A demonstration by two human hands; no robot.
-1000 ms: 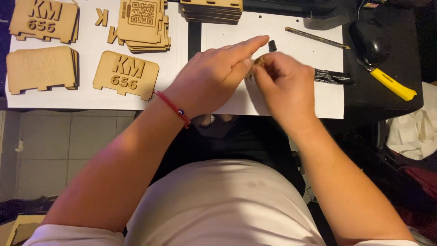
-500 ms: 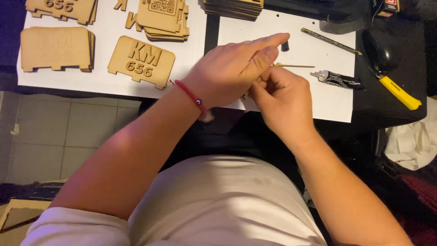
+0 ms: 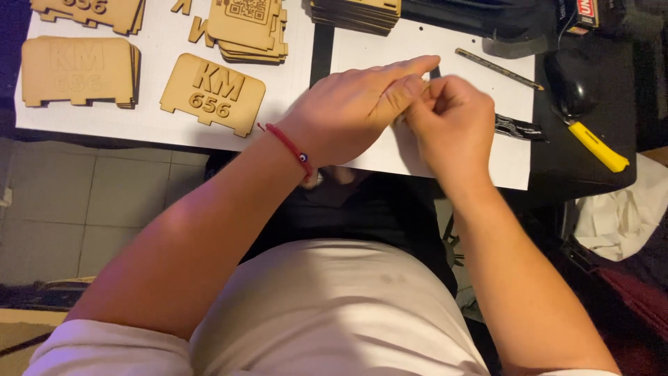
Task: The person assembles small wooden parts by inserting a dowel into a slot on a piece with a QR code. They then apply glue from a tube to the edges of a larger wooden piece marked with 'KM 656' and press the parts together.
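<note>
Both hands have drifted slightly toward 12 o'clock since the earlier frame. At 9 o'clock lies a wooden plaque [image 3: 213,93]; the left hand [image 3: 351,111] (red bracelet on its wrist) and right hand [image 3: 452,122] pinch fingertips together on a small piece [image 3: 401,120], mostly hidden, over white paper [image 3: 487,49]; a yellow knife [image 3: 597,145] lies at 3 o'clock.

We see a dark tabletop [image 3: 591,174] covered with white paper sheets [image 3: 160,118], a grey tiled floor [image 3: 90,209] below at left, all under dim warm light.
</note>
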